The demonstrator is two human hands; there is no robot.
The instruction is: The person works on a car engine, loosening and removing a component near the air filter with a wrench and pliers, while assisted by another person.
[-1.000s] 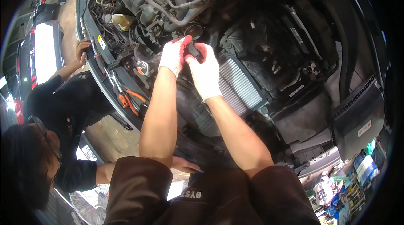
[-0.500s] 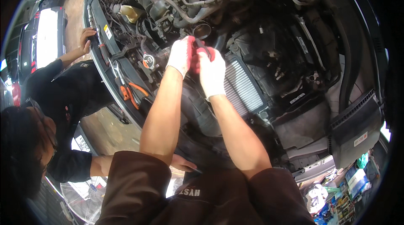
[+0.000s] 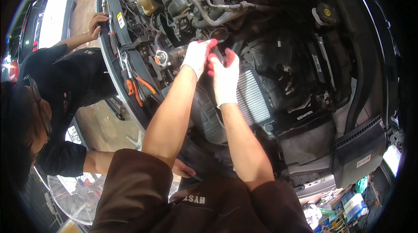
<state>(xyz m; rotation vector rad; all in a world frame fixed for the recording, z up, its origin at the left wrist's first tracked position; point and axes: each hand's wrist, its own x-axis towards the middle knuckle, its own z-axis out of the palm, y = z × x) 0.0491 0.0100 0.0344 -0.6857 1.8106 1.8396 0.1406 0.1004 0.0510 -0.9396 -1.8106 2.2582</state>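
Both my hands wear white gloves with red palms and fingers, and they meet over the engine bay. My left hand (image 3: 199,54) is closed, its fingertips pinched beside the round open end of a dark pipe (image 3: 220,35). What it pinches, if anything, is hidden. A small dark curved piece (image 3: 219,54) shows between the hands. My right hand (image 3: 225,74) has its thumb and fingers curled around that piece. Just right of my right wrist lies a pleated white air filter (image 3: 253,95) in its black housing.
A co-worker (image 3: 65,85) leans in from the left, one hand (image 3: 96,26) on the car's edge. Orange-handled pliers (image 3: 138,89) and a ratchet wrench (image 3: 125,65) lie on the left ledge. A radiator cap (image 3: 161,57) sits left of my hands. A black cover (image 3: 359,154) stands lower right.
My hands have drawn slightly apart, and the dark piece shows more clearly between them. My right fingers have loosened a little. The whole view has shifted somewhat.
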